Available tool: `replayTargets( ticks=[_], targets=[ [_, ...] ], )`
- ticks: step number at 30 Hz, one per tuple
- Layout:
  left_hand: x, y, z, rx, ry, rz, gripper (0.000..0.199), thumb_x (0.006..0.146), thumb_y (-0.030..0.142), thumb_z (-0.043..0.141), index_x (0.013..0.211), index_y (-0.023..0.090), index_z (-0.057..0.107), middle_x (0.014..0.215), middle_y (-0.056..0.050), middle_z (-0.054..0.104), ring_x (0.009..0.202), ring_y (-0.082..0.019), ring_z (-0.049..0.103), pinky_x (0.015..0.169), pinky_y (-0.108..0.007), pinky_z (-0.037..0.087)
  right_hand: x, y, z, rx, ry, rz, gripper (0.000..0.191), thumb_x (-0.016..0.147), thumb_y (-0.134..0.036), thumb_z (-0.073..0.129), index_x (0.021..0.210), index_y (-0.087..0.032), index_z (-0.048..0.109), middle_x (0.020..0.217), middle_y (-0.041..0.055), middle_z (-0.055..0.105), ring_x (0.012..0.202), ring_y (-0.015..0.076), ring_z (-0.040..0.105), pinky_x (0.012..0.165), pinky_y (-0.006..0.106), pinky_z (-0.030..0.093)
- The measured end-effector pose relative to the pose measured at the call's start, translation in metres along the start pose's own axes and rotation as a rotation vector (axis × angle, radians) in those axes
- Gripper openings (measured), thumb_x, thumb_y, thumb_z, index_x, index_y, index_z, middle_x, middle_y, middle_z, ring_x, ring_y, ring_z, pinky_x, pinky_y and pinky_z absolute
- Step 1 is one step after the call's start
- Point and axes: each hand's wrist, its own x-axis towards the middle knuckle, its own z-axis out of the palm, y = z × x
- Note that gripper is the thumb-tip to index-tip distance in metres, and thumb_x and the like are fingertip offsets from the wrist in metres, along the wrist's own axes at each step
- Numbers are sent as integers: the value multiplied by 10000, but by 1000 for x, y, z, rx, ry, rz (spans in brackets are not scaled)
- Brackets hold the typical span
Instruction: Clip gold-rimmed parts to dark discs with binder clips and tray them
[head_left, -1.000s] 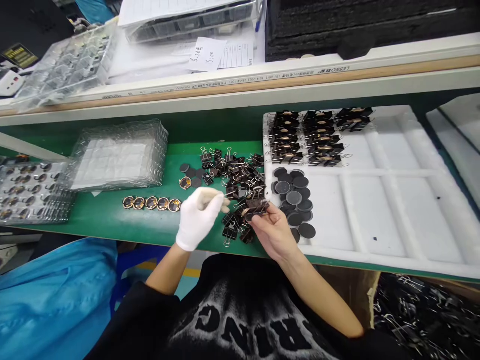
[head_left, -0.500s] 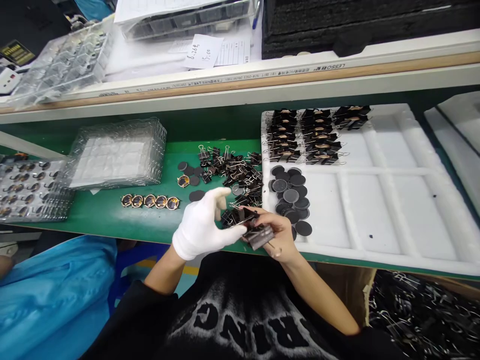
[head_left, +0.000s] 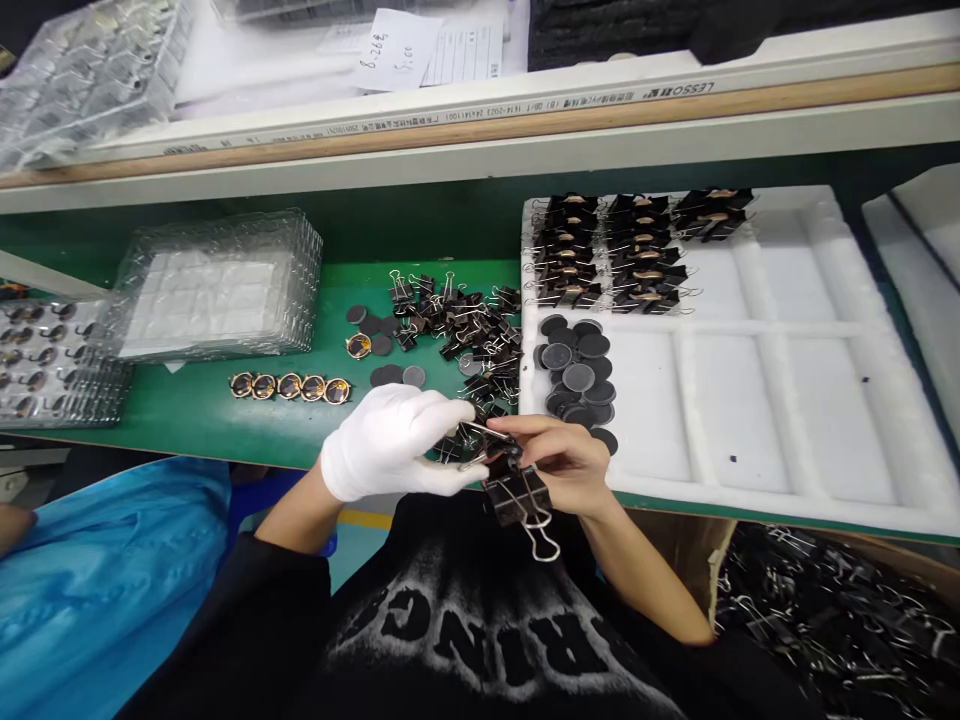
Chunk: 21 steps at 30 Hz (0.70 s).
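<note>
Black binder clips (head_left: 516, 492) are between my two hands, one with its silver wire handle pointing down toward my shirt. My left hand (head_left: 397, 442), in a white glove, pinches the wire handles of a clip from the left. Bare fingers of my right hand (head_left: 562, 460) close round the clips' right side; what lies between the clips is too dark to make out. Just beyond my hands is a heap of binder clips (head_left: 472, 325). Black discs (head_left: 577, 377) lie piled in the white tray (head_left: 652, 400) to the right.
Clipped pieces (head_left: 570, 250) stand in rows at the tray's back. Five round gold-rimmed pieces (head_left: 290, 386) line up at left, before stacked clear trays (head_left: 217, 290). A shelf edge (head_left: 450, 135) crosses above. More clips fill a box (head_left: 832, 600) lower right. A person's blue sleeve (head_left: 112, 580) is lower left.
My left thumb and fingers have closed onto the clip's wire handles. The clips have turned, so a wire handle now points down. A grey disc now shows beside the dark discs beyond my left hand.
</note>
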Motion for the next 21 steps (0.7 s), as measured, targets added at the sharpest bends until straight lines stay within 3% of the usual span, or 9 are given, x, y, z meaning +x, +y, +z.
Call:
replayTargets(
  ticks=[5, 9, 12, 14, 17, 21],
  targets=[
    [-3, 4, 2, -146, 240, -88, 221, 854, 364, 707, 1011, 208, 692, 639, 48, 679, 538, -99, 598, 598, -236, 483, -2, 1, 14, 226, 241, 74, 297, 696, -412, 921, 801, -286, 673, 970, 48, 748, 700, 218, 755, 587, 377, 656],
    [-11, -1, 14, -324, 295, -156, 136, 865, 289, 738, 957, 192, 717, 606, 49, 681, 511, -81, 570, 553, -206, 469, 3, 2, 24, 435, 345, 163, 318, 731, -428, 907, 909, -330, 664, 889, -20, 644, 874, 199, 769, 785, 361, 660],
    [-15, -3, 23, -420, 258, -208, 150, 866, 317, 762, 919, 177, 747, 602, 31, 691, 504, -86, 569, 548, -211, 477, 6, 1, 30, 533, 407, 293, 342, 738, -517, 882, 929, -342, 659, 952, -9, 684, 1137, 243, 714, 1015, 460, 590],
    [-15, -3, 27, -472, 199, -264, 179, 873, 350, 759, 901, 174, 767, 621, 14, 709, 515, -97, 581, 562, -222, 496, 7, 0, 32, 550, 386, 353, 343, 715, -533, 891, 892, -328, 680, 952, 7, 716, 1189, 274, 682, 1061, 506, 548],
    [-15, -3, 29, -556, 148, -348, 210, 867, 371, 759, 895, 164, 787, 633, 0, 724, 533, -112, 601, 586, -235, 518, 8, -2, 33, 529, 351, 379, 302, 706, -508, 899, 823, -300, 714, 926, 23, 744, 1099, 276, 698, 1048, 504, 536],
    [-18, -5, 32, -706, 42, -471, 246, 873, 390, 744, 889, 150, 796, 572, 10, 693, 509, -113, 584, 563, -239, 515, 12, -5, 33, 473, 435, 410, 300, 681, -453, 919, 842, -277, 737, 957, 30, 769, 973, 240, 712, 1035, 470, 541]
  ],
)
